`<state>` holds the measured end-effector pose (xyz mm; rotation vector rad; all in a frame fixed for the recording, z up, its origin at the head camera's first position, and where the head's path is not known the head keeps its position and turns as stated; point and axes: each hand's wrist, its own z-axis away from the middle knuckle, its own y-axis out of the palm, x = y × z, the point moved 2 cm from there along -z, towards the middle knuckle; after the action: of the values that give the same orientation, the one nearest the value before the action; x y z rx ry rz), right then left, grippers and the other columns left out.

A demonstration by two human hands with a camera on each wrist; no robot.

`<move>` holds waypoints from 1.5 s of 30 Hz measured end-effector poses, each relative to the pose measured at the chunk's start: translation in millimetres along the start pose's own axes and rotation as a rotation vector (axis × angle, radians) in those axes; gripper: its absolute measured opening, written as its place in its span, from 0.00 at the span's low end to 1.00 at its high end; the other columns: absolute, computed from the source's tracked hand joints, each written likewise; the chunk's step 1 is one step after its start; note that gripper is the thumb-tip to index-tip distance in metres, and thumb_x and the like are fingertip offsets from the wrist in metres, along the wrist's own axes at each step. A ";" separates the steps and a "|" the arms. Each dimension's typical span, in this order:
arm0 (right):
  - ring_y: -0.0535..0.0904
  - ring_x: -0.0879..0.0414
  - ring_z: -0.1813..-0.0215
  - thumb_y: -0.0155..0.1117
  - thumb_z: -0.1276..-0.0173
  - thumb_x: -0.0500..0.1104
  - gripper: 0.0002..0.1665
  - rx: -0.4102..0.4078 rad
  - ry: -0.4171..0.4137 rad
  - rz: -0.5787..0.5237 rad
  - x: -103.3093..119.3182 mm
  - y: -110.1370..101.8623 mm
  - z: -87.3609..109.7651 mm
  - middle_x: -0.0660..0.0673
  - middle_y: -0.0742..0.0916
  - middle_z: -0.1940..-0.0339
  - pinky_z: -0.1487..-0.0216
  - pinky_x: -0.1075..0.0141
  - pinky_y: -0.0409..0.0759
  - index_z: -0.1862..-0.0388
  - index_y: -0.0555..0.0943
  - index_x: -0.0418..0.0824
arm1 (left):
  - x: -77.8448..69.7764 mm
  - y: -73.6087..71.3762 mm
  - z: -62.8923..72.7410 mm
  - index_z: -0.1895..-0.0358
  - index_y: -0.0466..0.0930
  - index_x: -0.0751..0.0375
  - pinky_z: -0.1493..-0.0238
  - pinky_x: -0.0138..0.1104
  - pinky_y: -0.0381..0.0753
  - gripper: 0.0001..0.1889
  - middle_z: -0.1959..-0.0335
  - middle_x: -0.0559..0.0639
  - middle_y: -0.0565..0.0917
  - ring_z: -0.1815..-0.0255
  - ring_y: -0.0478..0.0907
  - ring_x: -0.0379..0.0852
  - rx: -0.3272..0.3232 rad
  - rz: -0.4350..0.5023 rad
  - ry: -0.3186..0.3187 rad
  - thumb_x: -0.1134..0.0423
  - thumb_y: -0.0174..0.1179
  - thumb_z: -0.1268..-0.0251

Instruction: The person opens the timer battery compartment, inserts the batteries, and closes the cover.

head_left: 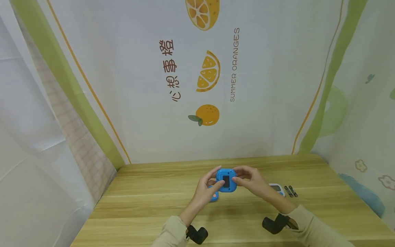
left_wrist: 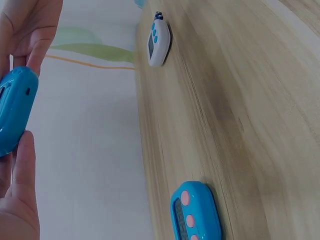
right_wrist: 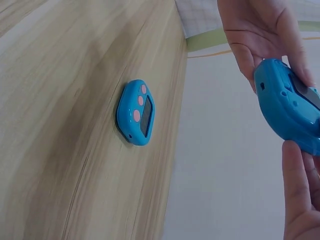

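Observation:
Both hands hold a blue digital timer [head_left: 230,188] up over the table, its back with a dark rectangular patch facing the head camera. My left hand [head_left: 205,188] grips its left side, thumb across the back. From the right, my right hand [head_left: 253,181] pinches the other edge, thumb on the back and fingers behind. Below the left hand lies a second blue timer [left_wrist: 202,212] with pink buttons and a small screen; the hand partly covers it in the head view.
A white timer [head_left: 277,188] with blue buttons lies to the right, partly behind the right forearm. Beside it are small dark batteries [head_left: 290,191]. A white printed curtain [head_left: 262,120] hangs along the wooden table's [head_left: 148,199] back edge.

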<state>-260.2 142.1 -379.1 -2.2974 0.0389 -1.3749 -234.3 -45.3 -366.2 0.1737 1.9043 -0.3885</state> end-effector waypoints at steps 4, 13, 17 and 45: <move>0.77 0.50 0.58 0.59 0.39 0.40 0.21 0.001 0.011 0.003 -0.8 0.2 -0.1 0.39 0.81 0.60 0.59 0.70 0.78 0.48 0.72 0.31 | 1.5 0.1 0.1 0.38 0.62 0.66 0.66 0.35 0.80 0.24 0.56 0.63 0.75 0.59 0.77 0.58 -0.006 0.000 0.023 0.70 0.52 0.38; 0.78 0.53 0.58 0.61 0.41 0.37 0.28 0.045 -0.109 0.008 -5.0 2.9 1.2 0.36 0.80 0.57 0.56 0.65 0.78 0.42 0.67 0.29 | 4.1 0.4 0.5 0.40 0.64 0.70 0.72 0.28 0.79 0.22 0.59 0.65 0.75 0.63 0.79 0.58 -0.045 0.004 0.060 0.71 0.53 0.39; 0.78 0.51 0.58 0.61 0.41 0.35 0.27 0.045 -0.142 -0.001 -4.8 4.5 1.3 0.35 0.80 0.57 0.57 0.64 0.79 0.43 0.67 0.29 | 3.9 0.2 1.2 0.41 0.66 0.70 0.69 0.31 0.81 0.22 0.60 0.65 0.75 0.63 0.79 0.57 -0.056 0.007 0.063 0.71 0.54 0.40; 0.80 0.57 0.59 0.58 0.39 0.34 0.23 0.083 -0.017 -0.250 -10.3 8.7 2.9 0.26 0.78 0.58 0.65 0.60 0.81 0.46 0.66 0.26 | 4.4 3.6 6.9 0.42 0.69 0.64 0.84 0.22 0.71 0.21 0.63 0.61 0.76 0.73 0.79 0.59 -0.063 -0.010 0.019 0.70 0.55 0.40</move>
<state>-261.1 138.0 -392.2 -2.3038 -0.3148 -1.4459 -228.8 -44.7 -373.2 0.1263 1.9337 -0.3349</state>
